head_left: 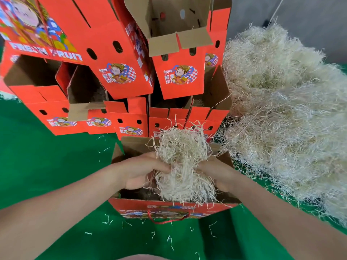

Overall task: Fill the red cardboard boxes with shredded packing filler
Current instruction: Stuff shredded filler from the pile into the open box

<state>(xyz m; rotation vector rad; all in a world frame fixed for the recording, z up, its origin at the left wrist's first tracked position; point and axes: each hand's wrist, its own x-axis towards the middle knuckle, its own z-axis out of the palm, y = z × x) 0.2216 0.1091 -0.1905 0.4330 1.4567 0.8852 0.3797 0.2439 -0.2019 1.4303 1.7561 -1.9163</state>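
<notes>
Green cloth (47, 166) covers the work surface, seen at left, across the bottom and in a strip at far right. Grey wall (309, 19) behind, upper right. Thin white cord (277, 10) runs diagonally down the wall; a small dark fitting (266, 22) sits at its lower end, too blurred to identify.

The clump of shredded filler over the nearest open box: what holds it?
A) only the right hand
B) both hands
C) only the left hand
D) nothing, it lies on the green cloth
B: the left hand and the right hand both grip the clump of filler above the open box.
</notes>
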